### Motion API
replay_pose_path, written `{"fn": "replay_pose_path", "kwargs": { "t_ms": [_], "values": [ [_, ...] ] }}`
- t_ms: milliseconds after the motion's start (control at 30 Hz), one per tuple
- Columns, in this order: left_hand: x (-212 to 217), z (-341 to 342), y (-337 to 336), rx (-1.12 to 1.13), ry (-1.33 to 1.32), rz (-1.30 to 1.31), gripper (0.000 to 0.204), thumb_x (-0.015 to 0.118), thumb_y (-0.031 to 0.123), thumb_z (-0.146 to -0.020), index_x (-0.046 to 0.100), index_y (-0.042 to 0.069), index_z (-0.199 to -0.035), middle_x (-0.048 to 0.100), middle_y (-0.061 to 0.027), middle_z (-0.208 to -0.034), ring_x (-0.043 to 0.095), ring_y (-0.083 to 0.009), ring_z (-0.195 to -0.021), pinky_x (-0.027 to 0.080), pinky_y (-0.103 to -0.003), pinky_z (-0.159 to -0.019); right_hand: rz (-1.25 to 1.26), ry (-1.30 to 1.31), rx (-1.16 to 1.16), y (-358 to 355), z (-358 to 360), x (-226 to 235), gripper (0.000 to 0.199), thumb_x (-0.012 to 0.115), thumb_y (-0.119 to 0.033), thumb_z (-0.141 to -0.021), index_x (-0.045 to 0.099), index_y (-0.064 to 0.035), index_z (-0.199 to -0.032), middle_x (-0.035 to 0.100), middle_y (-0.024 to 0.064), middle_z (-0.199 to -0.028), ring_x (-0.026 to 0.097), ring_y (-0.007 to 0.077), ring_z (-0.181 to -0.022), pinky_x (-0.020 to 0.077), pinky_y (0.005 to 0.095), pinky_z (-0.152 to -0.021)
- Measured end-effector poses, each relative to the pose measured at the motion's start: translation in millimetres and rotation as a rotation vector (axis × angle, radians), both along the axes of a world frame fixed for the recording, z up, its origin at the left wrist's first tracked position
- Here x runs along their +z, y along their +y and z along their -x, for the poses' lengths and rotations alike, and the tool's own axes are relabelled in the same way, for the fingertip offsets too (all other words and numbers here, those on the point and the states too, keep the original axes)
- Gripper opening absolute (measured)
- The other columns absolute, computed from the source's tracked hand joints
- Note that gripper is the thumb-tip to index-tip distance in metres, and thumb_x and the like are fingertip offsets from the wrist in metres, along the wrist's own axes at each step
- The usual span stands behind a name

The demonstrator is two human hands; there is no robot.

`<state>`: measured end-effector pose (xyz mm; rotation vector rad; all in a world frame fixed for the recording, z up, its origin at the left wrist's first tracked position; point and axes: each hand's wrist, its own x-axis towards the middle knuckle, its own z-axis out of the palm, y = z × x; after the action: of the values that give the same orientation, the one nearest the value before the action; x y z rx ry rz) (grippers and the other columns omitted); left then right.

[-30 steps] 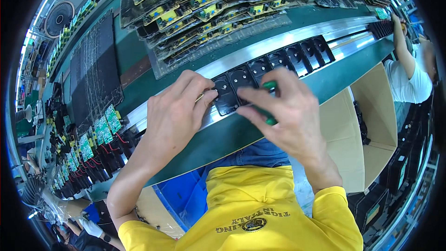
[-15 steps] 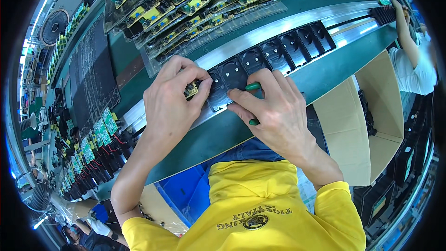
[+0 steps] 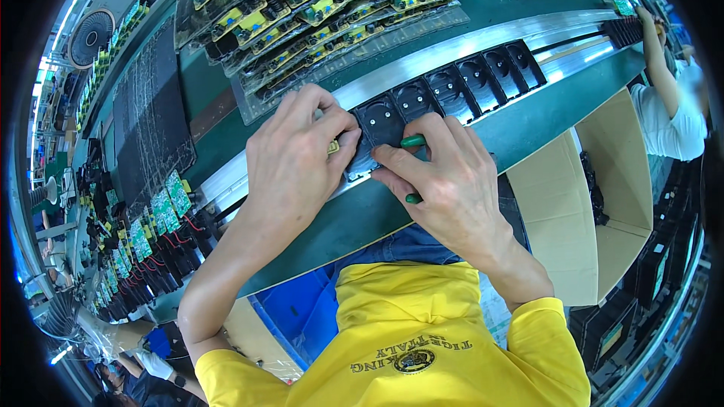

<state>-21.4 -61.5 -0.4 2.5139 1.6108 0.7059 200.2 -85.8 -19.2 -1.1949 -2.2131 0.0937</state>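
My left hand (image 3: pixel 305 154) is closed, thumb and fingers pinching a small yellow-edged circuit board (image 3: pixel 332 147), most of it hidden by the fingers. It is over the near-left end of a row of black plastic housings (image 3: pixel 411 96) lying on a metal rail. My right hand (image 3: pixel 445 177) is wrapped around a hand tool with two green grips (image 3: pixel 412 141); its working end is hidden. The right thumb and index fingertips are close together at the edge of the same housing (image 3: pixel 369 132) that the left hand is nearest to. Small round metal contacts show inside the housings.
Stacked trays of yellow circuit boards (image 3: pixel 324 11) stand beyond the rail. At left are a dark mat (image 3: pixel 154 105) and several green boards with red wires (image 3: pixel 162 215). An open cardboard box (image 3: pixel 562 211) sits at right. Another person's arm (image 3: pixel 656 60) reaches in at far right.
My left hand has moved a little to the right with the circuit board, and now covers more of the leftmost housing. My right hand has hardly moved.
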Motion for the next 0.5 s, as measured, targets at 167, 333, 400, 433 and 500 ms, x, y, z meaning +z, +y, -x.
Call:
{"fn": "replay_pose_path", "kwargs": {
  "t_ms": [167, 333, 400, 433, 500],
  "values": [
    [12, 4, -8, 0.017, 0.063, 0.052, 0.003, 0.082, 0.010, -0.092, 0.080, 0.009, -0.094, 0.065, -0.0021, -0.110, 0.067, -0.0231, -0.092, 0.055, -0.037, -0.076, 0.437, 0.660, 0.195, 9, 10, 54, 0.031, 0.083, -0.018, -0.099, 0.079, -0.0079, -0.128, 0.060, 0.0023, -0.095, 0.056, 0.0163, -0.081, 0.0505, 0.0303, -0.075],
    [16, 1, -8, 0.059, 0.108, 0.114, 0.005, 0.080, 0.013, -0.093, 0.081, 0.009, -0.091, 0.065, -0.0041, -0.109, 0.068, -0.0251, -0.093, 0.056, -0.039, -0.075, 0.628, 1.340, 0.400, 45, 47, 55, 0.037, 0.061, -0.031, -0.113, 0.071, -0.0011, -0.133, 0.056, 0.0010, -0.089, 0.050, 0.0134, -0.076, 0.0454, 0.0283, -0.071],
    [15, 2, -6, 0.075, 0.112, 0.131, 0.006, 0.080, 0.014, -0.093, 0.081, 0.008, -0.091, 0.065, -0.0046, -0.109, 0.068, -0.0255, -0.093, 0.056, -0.039, -0.075, 0.645, 1.488, 0.449, 62, 59, 47, 0.041, 0.055, -0.035, -0.116, 0.068, 0.0004, -0.133, 0.055, 0.0006, -0.087, 0.048, 0.0127, -0.075, 0.0440, 0.0278, -0.070],
    [14, 4, -4, 0.074, 0.099, 0.139, 0.006, 0.080, 0.014, -0.093, 0.082, 0.008, -0.091, 0.065, -0.0048, -0.109, 0.069, -0.0262, -0.092, 0.056, -0.040, -0.075, 0.635, 1.520, 0.455, 68, 65, 39, 0.038, 0.053, -0.033, -0.117, 0.069, -0.0001, -0.127, 0.055, 0.0003, -0.085, 0.046, 0.0115, -0.073, 0.0421, 0.0271, -0.069],
    [11, 6, -4, 0.072, 0.069, 0.175, 0.008, 0.079, 0.015, -0.094, 0.082, 0.009, -0.090, 0.065, -0.0053, -0.109, 0.069, -0.0276, -0.092, 0.056, -0.040, -0.075, 0.632, 1.587, 0.451, 72, 73, 26, 0.035, 0.050, -0.030, -0.117, 0.070, -0.0010, -0.115, 0.054, -0.0003, -0.082, 0.042, 0.0091, -0.070, 0.0381, 0.0255, -0.065]
  ]
}}
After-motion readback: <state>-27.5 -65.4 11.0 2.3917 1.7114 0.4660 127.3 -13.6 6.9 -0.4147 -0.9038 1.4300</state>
